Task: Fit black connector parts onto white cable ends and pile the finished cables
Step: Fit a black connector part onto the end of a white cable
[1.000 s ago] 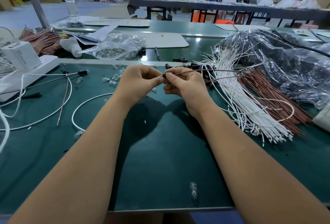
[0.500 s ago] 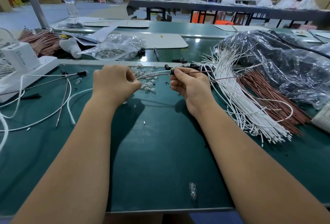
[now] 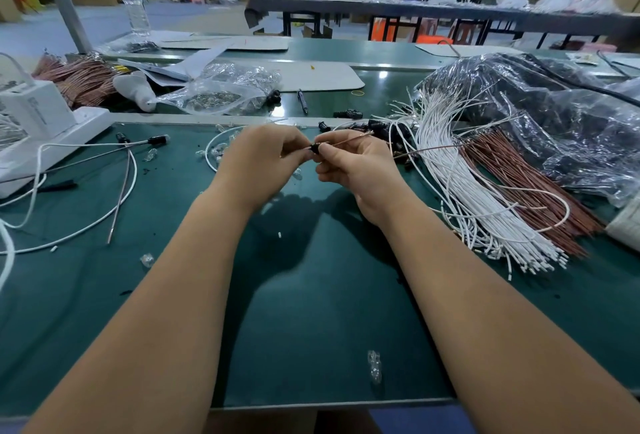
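Above the green mat (image 3: 311, 312), my left hand (image 3: 263, 163) and my right hand (image 3: 356, 170) meet at a small black connector part (image 3: 314, 149). Fingers of both hands pinch it. My right hand also holds a thin brown wire (image 3: 436, 149) that runs off to the right. A white cable (image 3: 209, 151) loops out behind my left hand. To the right lies a thick bundle of white cables (image 3: 460, 191), with brown wires (image 3: 519, 184) beside it. Loose black connector parts (image 3: 384, 128) sit just behind my right hand. Finished cables with black ends (image 3: 157, 140) lie at the left.
A white device (image 3: 38, 122) stands at the left edge. Behind the mat are a clear bag of small parts (image 3: 221, 94), a pen (image 3: 302, 101) and a water bottle (image 3: 133, 0). A dark plastic bag (image 3: 554, 115) fills the right. Small clear bulbs (image 3: 374, 364) are scattered on the mat.
My left hand moved out to the left, then came back to my right hand. Both hands now pinch the black connector part again, with a white cable looping behind my left hand.
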Demonstrator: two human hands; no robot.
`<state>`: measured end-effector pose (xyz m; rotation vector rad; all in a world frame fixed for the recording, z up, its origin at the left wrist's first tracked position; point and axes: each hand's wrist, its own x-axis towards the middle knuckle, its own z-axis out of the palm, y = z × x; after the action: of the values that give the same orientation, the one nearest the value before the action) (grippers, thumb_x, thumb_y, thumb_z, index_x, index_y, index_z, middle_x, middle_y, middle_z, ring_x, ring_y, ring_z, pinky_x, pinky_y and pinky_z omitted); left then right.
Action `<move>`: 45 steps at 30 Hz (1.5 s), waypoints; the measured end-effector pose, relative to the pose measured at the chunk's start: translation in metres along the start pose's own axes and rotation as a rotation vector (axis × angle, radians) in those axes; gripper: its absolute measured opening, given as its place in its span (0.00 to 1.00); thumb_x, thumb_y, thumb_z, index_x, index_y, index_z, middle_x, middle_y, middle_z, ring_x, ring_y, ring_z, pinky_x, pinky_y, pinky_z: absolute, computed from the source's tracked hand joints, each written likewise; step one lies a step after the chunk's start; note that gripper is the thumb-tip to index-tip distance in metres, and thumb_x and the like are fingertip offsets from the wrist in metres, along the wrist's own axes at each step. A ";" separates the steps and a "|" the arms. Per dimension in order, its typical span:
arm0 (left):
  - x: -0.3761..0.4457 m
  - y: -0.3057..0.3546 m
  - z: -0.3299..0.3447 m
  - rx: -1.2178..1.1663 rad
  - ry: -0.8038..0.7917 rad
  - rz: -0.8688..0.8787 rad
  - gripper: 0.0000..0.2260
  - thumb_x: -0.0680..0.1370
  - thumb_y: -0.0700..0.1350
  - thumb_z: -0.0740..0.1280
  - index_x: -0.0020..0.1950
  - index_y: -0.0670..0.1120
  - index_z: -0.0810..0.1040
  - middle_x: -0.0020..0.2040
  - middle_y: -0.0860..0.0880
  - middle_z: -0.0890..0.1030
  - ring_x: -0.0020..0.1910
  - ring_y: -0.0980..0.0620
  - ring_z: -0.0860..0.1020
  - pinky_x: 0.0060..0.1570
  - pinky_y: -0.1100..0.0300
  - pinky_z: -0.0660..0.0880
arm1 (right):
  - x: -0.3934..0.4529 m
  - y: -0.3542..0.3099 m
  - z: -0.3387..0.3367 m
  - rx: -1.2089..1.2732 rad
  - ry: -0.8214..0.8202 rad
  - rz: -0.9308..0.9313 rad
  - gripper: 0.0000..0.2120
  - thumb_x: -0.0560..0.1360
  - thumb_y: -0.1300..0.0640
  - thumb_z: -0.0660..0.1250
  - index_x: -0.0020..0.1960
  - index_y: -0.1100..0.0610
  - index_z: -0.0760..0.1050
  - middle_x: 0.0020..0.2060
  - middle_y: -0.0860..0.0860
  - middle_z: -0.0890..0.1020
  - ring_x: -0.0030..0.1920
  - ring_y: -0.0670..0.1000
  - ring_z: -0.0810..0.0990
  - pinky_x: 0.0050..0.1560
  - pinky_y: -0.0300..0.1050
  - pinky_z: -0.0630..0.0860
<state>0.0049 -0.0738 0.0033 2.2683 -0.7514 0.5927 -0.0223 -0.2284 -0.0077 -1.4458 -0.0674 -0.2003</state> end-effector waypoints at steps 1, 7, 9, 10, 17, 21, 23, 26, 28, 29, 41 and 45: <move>0.000 -0.002 -0.001 -0.005 0.003 -0.015 0.04 0.75 0.44 0.72 0.48 0.46 0.84 0.39 0.49 0.84 0.40 0.50 0.79 0.44 0.55 0.75 | 0.000 0.000 0.000 0.001 0.008 -0.001 0.05 0.77 0.68 0.66 0.45 0.60 0.78 0.35 0.55 0.80 0.30 0.47 0.78 0.34 0.38 0.77; 0.000 -0.012 -0.005 0.062 -0.043 -0.117 0.01 0.73 0.44 0.70 0.42 0.48 0.80 0.37 0.53 0.81 0.40 0.51 0.79 0.46 0.53 0.77 | 0.001 0.001 -0.002 0.047 0.098 -0.027 0.06 0.77 0.68 0.66 0.45 0.60 0.79 0.35 0.55 0.79 0.31 0.48 0.77 0.34 0.38 0.77; -0.001 -0.012 -0.004 0.046 -0.037 -0.115 0.01 0.73 0.43 0.69 0.41 0.48 0.80 0.37 0.52 0.81 0.40 0.51 0.79 0.46 0.53 0.77 | 0.001 0.001 -0.002 0.029 0.084 -0.028 0.06 0.77 0.68 0.66 0.45 0.60 0.79 0.35 0.55 0.80 0.31 0.47 0.78 0.35 0.38 0.77; -0.002 -0.010 -0.002 0.017 -0.036 -0.101 0.01 0.73 0.43 0.69 0.42 0.48 0.81 0.37 0.52 0.82 0.40 0.52 0.79 0.46 0.55 0.77 | 0.001 0.001 -0.002 0.009 0.065 -0.031 0.06 0.77 0.68 0.66 0.46 0.60 0.79 0.35 0.55 0.80 0.31 0.47 0.78 0.35 0.38 0.77; 0.001 -0.003 0.009 -0.144 0.007 -0.081 0.04 0.77 0.41 0.68 0.45 0.46 0.83 0.35 0.55 0.82 0.35 0.53 0.80 0.39 0.59 0.75 | 0.001 0.000 -0.001 -0.006 0.054 -0.012 0.02 0.77 0.63 0.67 0.48 0.60 0.78 0.36 0.55 0.82 0.31 0.48 0.80 0.34 0.40 0.78; 0.000 -0.005 0.009 -0.155 0.041 -0.070 0.04 0.77 0.41 0.68 0.46 0.45 0.83 0.35 0.57 0.82 0.36 0.51 0.81 0.41 0.58 0.77 | 0.003 -0.002 -0.005 0.070 0.132 0.032 0.07 0.79 0.59 0.66 0.43 0.60 0.75 0.34 0.55 0.81 0.30 0.50 0.78 0.32 0.41 0.77; 0.000 -0.004 0.009 -0.144 0.047 -0.054 0.04 0.77 0.42 0.69 0.46 0.45 0.83 0.35 0.59 0.81 0.34 0.55 0.80 0.38 0.67 0.74 | 0.003 -0.001 -0.006 0.035 0.148 0.016 0.08 0.78 0.60 0.66 0.41 0.61 0.76 0.34 0.55 0.81 0.30 0.49 0.78 0.32 0.40 0.77; -0.001 -0.004 0.008 -0.127 0.030 -0.056 0.04 0.76 0.43 0.69 0.44 0.45 0.83 0.34 0.54 0.82 0.33 0.55 0.78 0.38 0.63 0.73 | 0.004 0.001 -0.006 -0.016 0.162 -0.010 0.06 0.78 0.63 0.66 0.42 0.61 0.76 0.34 0.56 0.80 0.29 0.48 0.78 0.32 0.38 0.77; -0.001 -0.003 0.009 -0.120 -0.008 -0.061 0.04 0.76 0.44 0.70 0.42 0.46 0.82 0.33 0.54 0.81 0.31 0.58 0.76 0.36 0.65 0.71 | 0.004 0.001 -0.007 -0.022 0.166 -0.018 0.06 0.78 0.64 0.65 0.43 0.62 0.76 0.35 0.56 0.80 0.29 0.47 0.78 0.32 0.38 0.77; -0.001 -0.003 0.009 -0.114 -0.034 -0.064 0.05 0.76 0.44 0.70 0.40 0.47 0.82 0.32 0.54 0.80 0.29 0.60 0.75 0.34 0.66 0.70 | 0.004 0.002 -0.007 -0.021 0.164 -0.021 0.05 0.78 0.65 0.65 0.43 0.62 0.76 0.35 0.56 0.80 0.29 0.47 0.78 0.32 0.38 0.77; -0.002 -0.002 0.010 -0.123 -0.085 -0.101 0.08 0.78 0.43 0.67 0.40 0.45 0.81 0.32 0.54 0.80 0.31 0.54 0.75 0.36 0.59 0.71 | 0.003 0.000 -0.010 -0.028 0.131 -0.023 0.04 0.77 0.63 0.68 0.43 0.61 0.77 0.34 0.54 0.81 0.30 0.48 0.79 0.33 0.39 0.77; -0.003 0.000 0.011 -0.063 -0.066 -0.044 0.06 0.78 0.44 0.67 0.46 0.44 0.82 0.36 0.47 0.82 0.36 0.47 0.78 0.40 0.53 0.75 | 0.004 0.003 -0.011 -0.102 0.161 -0.062 0.05 0.77 0.63 0.68 0.42 0.60 0.77 0.31 0.51 0.80 0.29 0.46 0.79 0.31 0.38 0.76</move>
<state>0.0046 -0.0804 -0.0058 2.2492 -0.7398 0.4691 -0.0187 -0.2388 -0.0113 -1.5252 0.0297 -0.3746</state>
